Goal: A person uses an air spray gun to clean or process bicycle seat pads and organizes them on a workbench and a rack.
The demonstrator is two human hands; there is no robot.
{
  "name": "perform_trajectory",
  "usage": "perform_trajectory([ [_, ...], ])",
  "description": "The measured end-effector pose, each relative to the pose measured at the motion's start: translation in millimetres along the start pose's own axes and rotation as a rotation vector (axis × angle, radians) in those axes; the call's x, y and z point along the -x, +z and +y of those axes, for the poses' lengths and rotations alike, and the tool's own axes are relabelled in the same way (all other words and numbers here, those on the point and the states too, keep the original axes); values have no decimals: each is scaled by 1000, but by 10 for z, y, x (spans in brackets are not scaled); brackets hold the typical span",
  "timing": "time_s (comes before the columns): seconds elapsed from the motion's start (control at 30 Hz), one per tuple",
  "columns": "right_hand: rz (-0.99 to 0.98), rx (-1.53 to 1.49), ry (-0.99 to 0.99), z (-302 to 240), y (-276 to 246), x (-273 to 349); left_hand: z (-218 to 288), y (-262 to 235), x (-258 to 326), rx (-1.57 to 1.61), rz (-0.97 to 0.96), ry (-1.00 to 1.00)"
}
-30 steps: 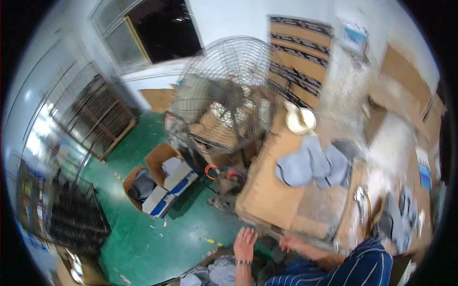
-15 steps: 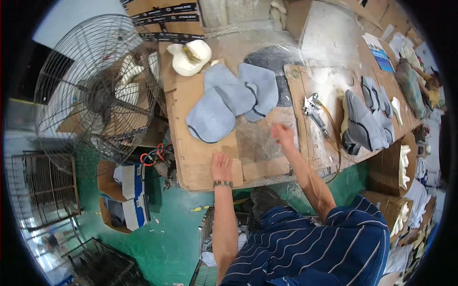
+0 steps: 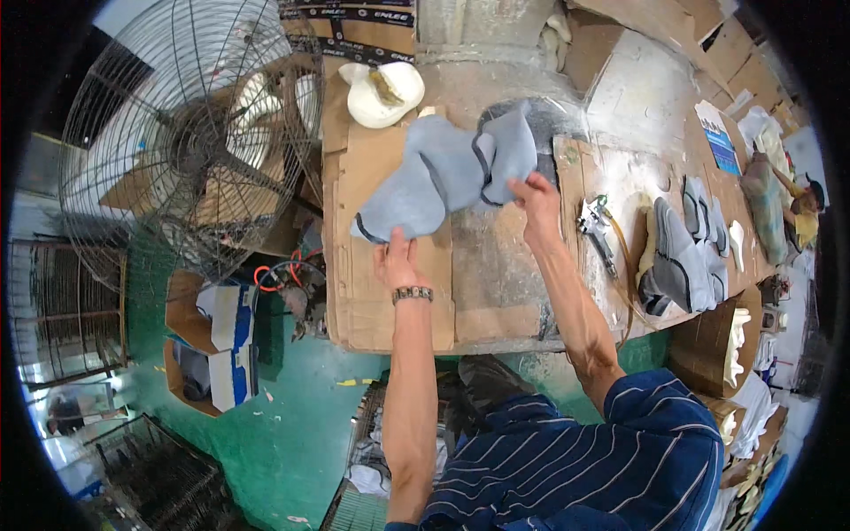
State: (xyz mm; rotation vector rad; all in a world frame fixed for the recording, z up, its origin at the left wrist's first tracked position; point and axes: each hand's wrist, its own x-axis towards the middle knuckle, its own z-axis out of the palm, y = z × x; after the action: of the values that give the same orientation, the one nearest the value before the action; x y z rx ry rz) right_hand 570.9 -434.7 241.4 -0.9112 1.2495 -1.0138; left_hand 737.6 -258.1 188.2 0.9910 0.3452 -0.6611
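Several soft grey fabric covers with black edging lie overlapped on the cardboard-covered table in front of me. My left hand (image 3: pixel 398 263) has its fingers and thumb on the lower edge of the left grey cover (image 3: pixel 403 199), whose rim bends up. With thumb and fingers pinched, my right hand (image 3: pixel 538 208) holds the lower right edge of another grey cover (image 3: pixel 512 152), which stands partly raised and curled. A third grey cover (image 3: pixel 447 164) lies between them, partly overlapped. Beyond the left cover sits a cream, rounded foam piece (image 3: pixel 387 96) with a yellowish patch.
A spray gun (image 3: pixel 598 234) with a hose lies right of my right hand. Further right stand stacked grey covers (image 3: pixel 682 257) and a white piece (image 3: pixel 737 243). A large caged fan (image 3: pixel 199 146) is at the left. Open boxes (image 3: pixel 212 345) sit on the green floor.
Both hands have moved forward to the grey covers and taken hold of their edges. The right cover has been lifted and curled. The whole view has shifted slightly.
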Motion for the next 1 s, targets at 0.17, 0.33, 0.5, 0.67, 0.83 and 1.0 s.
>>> perform_trajectory([
  [0.17,-349,-109,-277,-748,488,655,641,12,374,142,-86,57],
  [0.33,-398,61,-207,-1079,546,1285,1123,-446,1008,133,17,367],
  [0.5,-871,51,-153,-896,702,2034,1575,-1428,2061,376,149,317],
  [0.67,-1217,215,153,-421,1015,3160,1630,-2339,3120,490,536,560],
  [0.83,-1742,240,214,22,1345,4688,1451,-3377,4159,596,861,749],
  [1.0,-1990,325,420,608,1306,6100,1199,-4154,5008,703,1089,1144],
])
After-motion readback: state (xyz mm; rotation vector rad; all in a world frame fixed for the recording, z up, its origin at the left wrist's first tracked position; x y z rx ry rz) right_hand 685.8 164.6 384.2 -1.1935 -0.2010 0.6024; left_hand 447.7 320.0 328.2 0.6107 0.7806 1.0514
